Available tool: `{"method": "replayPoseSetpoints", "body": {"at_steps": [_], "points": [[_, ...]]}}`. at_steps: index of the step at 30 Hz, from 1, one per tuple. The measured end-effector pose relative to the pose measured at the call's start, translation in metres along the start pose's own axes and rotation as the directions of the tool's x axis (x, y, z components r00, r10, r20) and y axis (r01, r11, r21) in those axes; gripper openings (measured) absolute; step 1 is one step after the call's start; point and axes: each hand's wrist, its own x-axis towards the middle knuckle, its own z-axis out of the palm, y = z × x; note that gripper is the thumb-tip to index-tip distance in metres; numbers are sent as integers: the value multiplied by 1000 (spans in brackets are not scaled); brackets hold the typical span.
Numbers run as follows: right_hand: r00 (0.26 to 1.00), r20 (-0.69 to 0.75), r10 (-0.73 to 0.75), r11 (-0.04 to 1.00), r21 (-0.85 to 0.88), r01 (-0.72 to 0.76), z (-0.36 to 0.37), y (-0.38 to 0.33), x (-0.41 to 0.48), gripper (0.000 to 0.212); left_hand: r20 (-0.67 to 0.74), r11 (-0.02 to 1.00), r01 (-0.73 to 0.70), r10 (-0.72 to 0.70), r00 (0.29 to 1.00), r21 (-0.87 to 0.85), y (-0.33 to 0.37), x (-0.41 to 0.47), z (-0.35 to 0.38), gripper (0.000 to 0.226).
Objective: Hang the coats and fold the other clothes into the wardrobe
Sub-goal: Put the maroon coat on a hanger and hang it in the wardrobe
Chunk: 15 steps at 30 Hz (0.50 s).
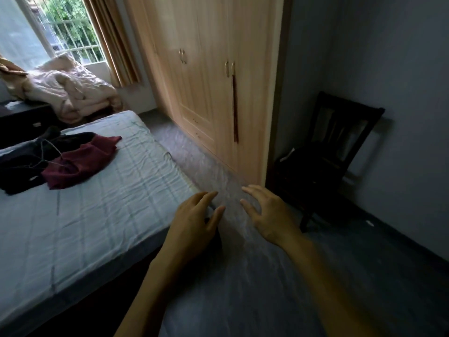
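Both hands, left (194, 222) and right (269, 217), are held empty with fingers spread over the floor. Maroon clothes (80, 161) and what seems a dark coat (21, 164) are heaped on the quilted bed (109, 215), well apart from the shut wooden wardrobe (206, 81).

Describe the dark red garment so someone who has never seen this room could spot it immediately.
Start at the bed with the pale blue striped sheet on the left of the room. Near its far left end lies a small heap of clothes with a thin wire hanger on top. The crumpled dark red garment is on the heap's right side, the only coloured piece beside the black clothes.
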Motion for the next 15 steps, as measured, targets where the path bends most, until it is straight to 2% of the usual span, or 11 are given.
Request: {"method": "replayPoseSetpoints", "body": {"at_steps": [4, 8, 12, 15], "points": [[1000, -2, -2, 1000, 16, 2, -25, 33, 49, 43, 9, 998, -6, 5, 1000, 63, 19, 65, 11, 54], [1000, -4, 20, 999, 49, -20, -31, 63, 89, 50, 16, 999, 0, -1, 1000, 51, 28, 120, 22, 67], [998, 46, 37, 999, 18, -38, -25, 82, 136, 51, 12, 999, 8, -9, 1000, 41, 18, 166, 34, 57], [996, 88, 22, 1000, 0, -22, -15, 86, 179, 50, -26, 1000, 26, -26, 999, 15, -1, 203, 38, 62]]}}
